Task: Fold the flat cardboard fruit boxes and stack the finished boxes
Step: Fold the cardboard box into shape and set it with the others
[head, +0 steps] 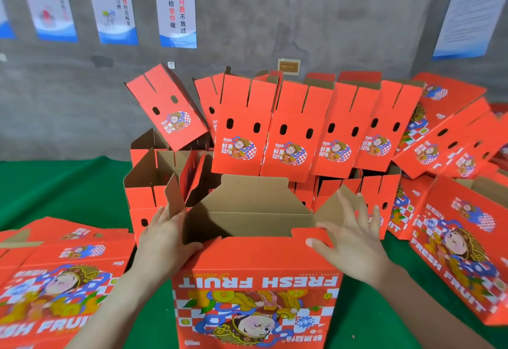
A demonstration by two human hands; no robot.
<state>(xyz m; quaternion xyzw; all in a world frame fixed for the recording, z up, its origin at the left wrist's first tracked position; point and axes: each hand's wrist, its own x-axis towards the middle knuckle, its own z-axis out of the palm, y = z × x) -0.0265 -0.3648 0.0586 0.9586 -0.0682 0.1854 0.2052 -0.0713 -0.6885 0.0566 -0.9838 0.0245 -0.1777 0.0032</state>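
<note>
The half-folded red box [255,280] stands open-topped on the green table [55,183], directly in front of the person. The left hand [167,236] lies flat against its left flap [176,200]. The right hand [354,238], fingers spread, presses the right flap [334,205]. Both hands are uncurled, one at each side. Flat boxes [55,280] lie to the left, and finished boxes [288,134] crowd behind.
</note>
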